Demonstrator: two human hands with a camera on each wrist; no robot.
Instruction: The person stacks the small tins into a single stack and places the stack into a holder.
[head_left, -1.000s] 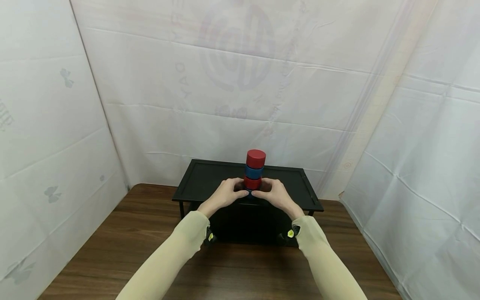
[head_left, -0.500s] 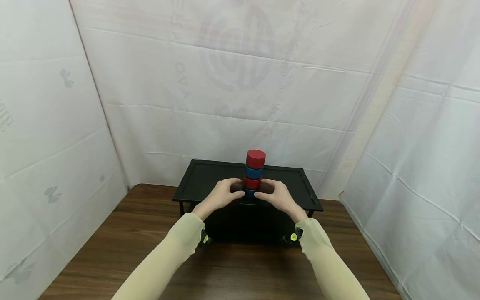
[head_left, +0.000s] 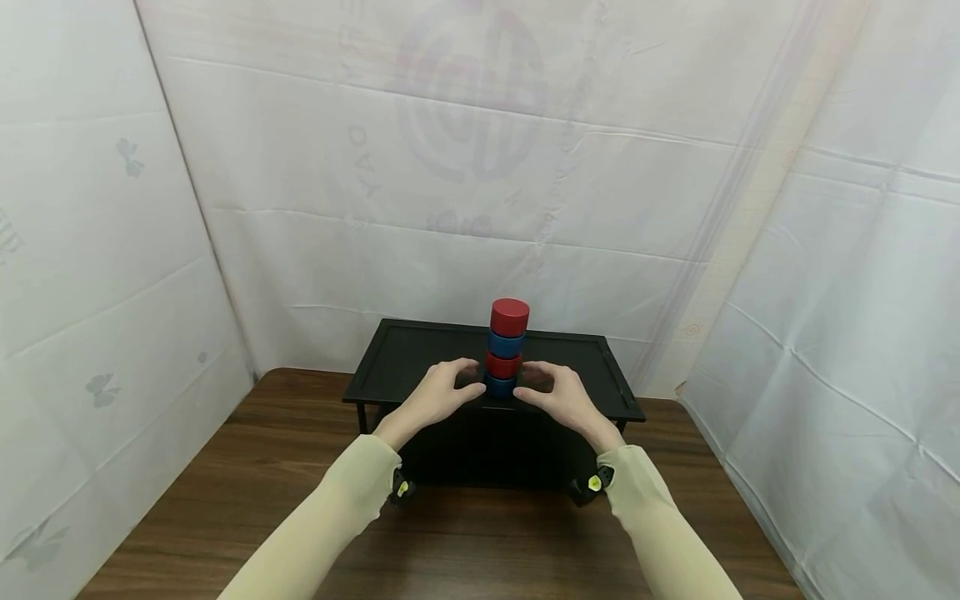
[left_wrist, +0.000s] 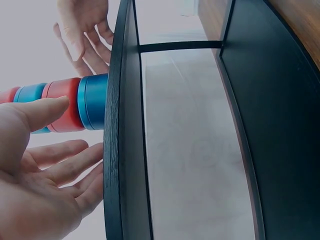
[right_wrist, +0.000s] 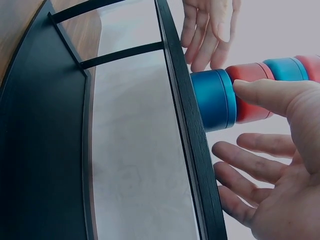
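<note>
Several round lidded canisters stand stacked upright near the front edge of a black rack. At the bottom is a blue canister, with a red canister on it. Above come another blue canister and a top red canister. My left hand is just left of the stack's lower part, fingers relaxed and apart. On the other side is my right hand, thumb and fingers likewise spread. Both wrist views show a gap between palms and canisters; neither hand holds anything.
The rack's thin legs carry its raised top above a black lower shelf. It stands on a brown wooden table. White sheeting hangs behind and at both sides.
Both hands have let go of the bottom blue canister and drawn outward, the left one leftward, the right one rightward. The stack stays where it was.
</note>
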